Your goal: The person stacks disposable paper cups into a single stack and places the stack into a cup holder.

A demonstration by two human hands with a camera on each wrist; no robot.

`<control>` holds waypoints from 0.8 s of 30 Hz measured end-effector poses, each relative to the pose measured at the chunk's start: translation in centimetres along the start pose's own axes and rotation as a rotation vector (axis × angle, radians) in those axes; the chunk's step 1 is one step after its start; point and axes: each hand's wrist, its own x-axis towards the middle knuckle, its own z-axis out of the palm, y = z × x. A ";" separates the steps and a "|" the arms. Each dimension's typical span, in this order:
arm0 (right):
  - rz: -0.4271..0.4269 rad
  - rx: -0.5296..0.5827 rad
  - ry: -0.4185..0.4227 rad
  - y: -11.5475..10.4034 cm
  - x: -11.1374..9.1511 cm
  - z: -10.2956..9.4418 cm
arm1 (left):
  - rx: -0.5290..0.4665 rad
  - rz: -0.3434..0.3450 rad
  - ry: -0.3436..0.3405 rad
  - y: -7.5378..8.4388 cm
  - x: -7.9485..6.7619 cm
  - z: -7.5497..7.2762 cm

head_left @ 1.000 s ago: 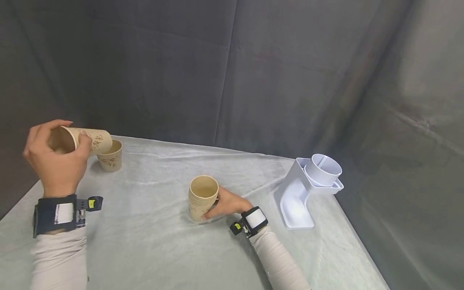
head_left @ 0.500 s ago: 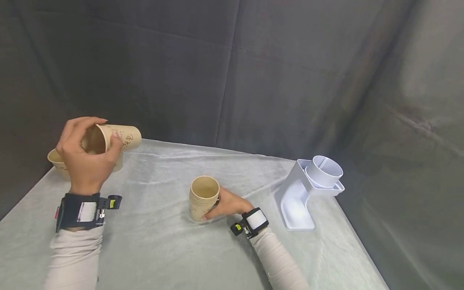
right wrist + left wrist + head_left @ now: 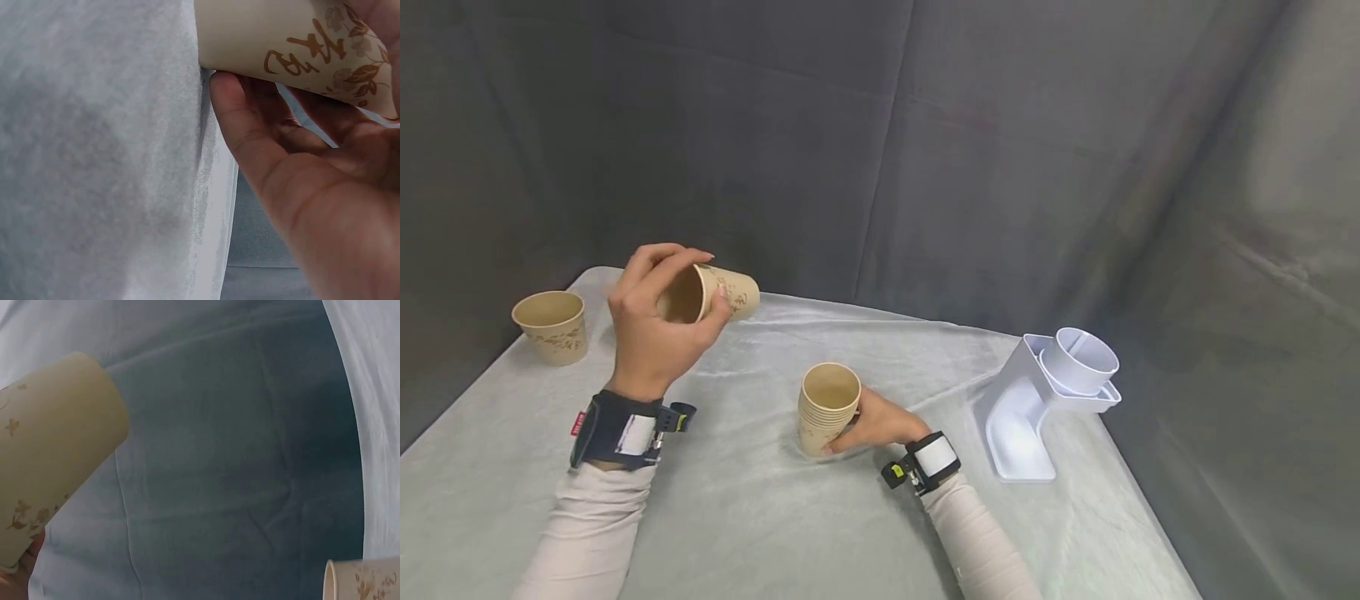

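My left hand (image 3: pixel 658 321) is raised over the back left of the table. It holds a tan printed paper cup (image 3: pixel 733 293) tipped on its side, mouth toward the palm and base pointing right. In the left wrist view the held cup (image 3: pixel 62 437) fills the left side, with a fingertip at its lower edge. My right hand (image 3: pixel 880 421) grips a stack of paper cups (image 3: pixel 827 408) that stands upright mid-table, several rims showing. Its fingers lie round the lower part of the printed cup (image 3: pixel 294 47) in the right wrist view.
A paper cup (image 3: pixel 553 329) stands upright at the back left corner. Another cup (image 3: pixel 365 581) shows at the lower right of the left wrist view. A white plastic stand (image 3: pixel 1045 400) with a round collar is at the right. Grey curtains (image 3: pixel 880 150) hang behind the cloth-covered table (image 3: pixel 737 517).
My left hand has moved right with its sideways cup, uncovering the cup at the back left corner and passing in front of another standing cup. The right hand keeps its grip on the stack.
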 end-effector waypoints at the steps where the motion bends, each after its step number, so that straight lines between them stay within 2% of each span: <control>1: 0.001 0.000 -0.001 0.0 0.0 0.0 | -0.009 0.006 -0.014 0.2 -0.1 0.2; 7: 0.014 0.009 0.003 0.0 -0.2 -0.2 | -0.066 0.070 -0.095 1.2 -0.9 2.1; 13: 0.003 0.009 0.002 -0.1 -0.2 -0.2 | -0.096 0.126 -0.194 -0.2 -2.8 4.3; 17: -0.004 0.006 -0.015 -0.4 -0.1 -0.1 | -0.132 0.134 -0.264 -0.9 -4.1 5.4; 24: -0.025 0.013 -0.046 -0.4 0.0 -0.2 | -0.160 0.138 -0.374 -0.2 -5.6 6.7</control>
